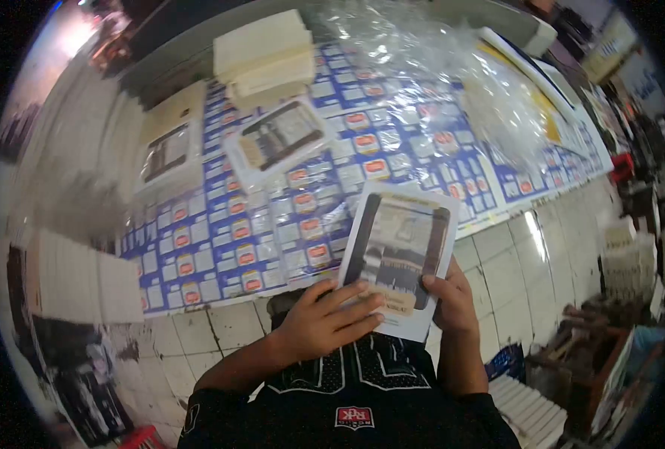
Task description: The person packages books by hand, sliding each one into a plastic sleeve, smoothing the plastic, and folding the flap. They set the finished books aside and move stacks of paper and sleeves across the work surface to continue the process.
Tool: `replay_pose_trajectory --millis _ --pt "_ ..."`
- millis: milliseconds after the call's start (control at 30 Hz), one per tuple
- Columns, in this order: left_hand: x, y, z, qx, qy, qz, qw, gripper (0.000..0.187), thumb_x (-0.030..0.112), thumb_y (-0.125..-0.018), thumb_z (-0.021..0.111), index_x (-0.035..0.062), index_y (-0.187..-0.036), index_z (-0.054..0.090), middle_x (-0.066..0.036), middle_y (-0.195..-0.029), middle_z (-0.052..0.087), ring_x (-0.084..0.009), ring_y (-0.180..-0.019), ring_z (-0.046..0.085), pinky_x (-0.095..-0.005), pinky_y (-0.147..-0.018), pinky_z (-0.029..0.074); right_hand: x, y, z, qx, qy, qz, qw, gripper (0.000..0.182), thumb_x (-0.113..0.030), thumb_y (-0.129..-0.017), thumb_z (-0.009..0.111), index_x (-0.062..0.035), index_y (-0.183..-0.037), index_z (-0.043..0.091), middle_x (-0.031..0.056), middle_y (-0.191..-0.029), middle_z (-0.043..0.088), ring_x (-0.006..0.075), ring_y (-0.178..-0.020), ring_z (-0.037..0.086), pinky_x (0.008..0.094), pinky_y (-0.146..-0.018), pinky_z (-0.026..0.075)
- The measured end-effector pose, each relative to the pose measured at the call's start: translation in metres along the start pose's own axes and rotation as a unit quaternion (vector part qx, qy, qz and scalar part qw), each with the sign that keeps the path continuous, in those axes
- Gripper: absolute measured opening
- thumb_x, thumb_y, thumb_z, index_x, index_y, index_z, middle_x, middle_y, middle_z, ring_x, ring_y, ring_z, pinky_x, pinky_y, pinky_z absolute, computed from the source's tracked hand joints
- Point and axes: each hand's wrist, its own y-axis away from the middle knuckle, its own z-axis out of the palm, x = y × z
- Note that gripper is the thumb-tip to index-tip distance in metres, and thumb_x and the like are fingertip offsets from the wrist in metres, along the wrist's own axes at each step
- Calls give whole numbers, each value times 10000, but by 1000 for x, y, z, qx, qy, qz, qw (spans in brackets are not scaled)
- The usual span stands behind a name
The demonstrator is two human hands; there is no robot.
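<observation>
I hold a white-bordered book (pixel 401 251) with a dark, photo-like cover in front of my body, slightly tilted. Its right edge is gripped by my right hand (pixel 454 301), thumb on the cover and the other fingers behind. Across the lower left of the cover lies my left hand (pixel 331 316), its fingers spread flat on the surface. A similar book (pixel 278 141) rests on the table beyond, and another one (pixel 169 153) lies further left. The cover's small print is too blurred to read.
A blue patterned sheet (pixel 250 247) covers the table. Crumpled clear plastic (pixel 490 97) lies at the back right. A cream paper stack (pixel 263 56) sits at the back. Tall paper stacks (pixel 85 273) stand left. Cluttered wooden furniture (pixel 594 367) is at right, above a tiled floor (pixel 512 277).
</observation>
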Motion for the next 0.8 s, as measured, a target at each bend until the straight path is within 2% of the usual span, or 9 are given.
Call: replay_pose_trajectory --millis 133,200,333,433,533,600,667,700,800 --pt "-5 -20 -5 -65 104 -107 987 568 427 -701 817 126 -1149 638 -169 -1384 499 -341 -1268 459 -508 -1030 348 -24 15 -26 -64 200 27 977 652 -102 -820 614 72 -1385 340 164 -1320 511 223 -1226 481 344 -1016 379" --pt "-31 -24 -6 63 -32 -187 980 657 451 -734 785 82 -1241 587 -197 -1374 480 -377 -1241 463 -521 -1032 344 -23 14 -31 -89 229 -7 969 643 -108 -864 594 62 -1414 309 168 -1335 476 208 -1204 451 338 -1016 352" --pt "-48 -11 -20 7 -55 -244 968 722 458 -759 765 54 -1309 530 -205 -1344 481 -406 -1218 461 -520 -1029 329 -15 18 -55 20 84 -64 994 701 -191 -776 687 58 -1359 386 165 -1234 556 237 -1112 555 370 -969 426" --pt "-43 -10 -18 -48 -99 -344 933 560 344 -835 711 60 -1292 556 -162 -1256 524 -355 -1153 492 -499 -995 313 -2 13 -111 190 165 59 966 708 -236 -763 716 64 -1326 409 177 -1191 590 233 -1043 616 321 -880 501" --pt "-57 -4 -7 -69 -89 -373 921 425 297 -861 679 61 -1208 613 -124 -1142 588 -306 -1073 539 -487 -948 349 10 13 -108 190 100 29 976 729 -262 -758 742 63 -1323 414 175 -1175 601 238 -998 633 344 -850 520" --pt "-62 -5 -13 -80 -73 -362 926 371 273 -868 668 58 -1168 632 -115 -1076 607 -297 -1010 559 -470 -905 380 6 24 -99 202 99 19 974 572 -172 -814 641 72 -1296 453 146 -1133 620 221 -974 632 333 -874 507" --pt "-66 -10 -19 -90 -61 -353 929 318 250 -875 658 56 -1127 651 -105 -1011 625 -289 -946 580 -452 -862 411 4 41 -91 147 109 22 983 597 -142 -787 644 72 -1306 442 151 -1155 619 234 -1013 630 342 -894 502" --pt "-68 -15 -22 -56 -60 -342 936 273 226 -874 658 57 -1088 668 -109 -953 635 -288 -882 597 -424 -805 443 4 46 -85 107 97 48 988 718 -241 -732 767 71 -1299 456 172 -1165 617 252 -1013 633 378 -908 498" --pt "-70 -26 -29 -7 -39 -332 943 209 181 -874 656 54 -1036 691 -118 -881 647 -283 -782 622 -381 -704 484 23 45 -39 -25 74 101 992 626 -148 -785 716 41 -1324 461 146 -1230 601 243 -1129 574 380 -995 436"
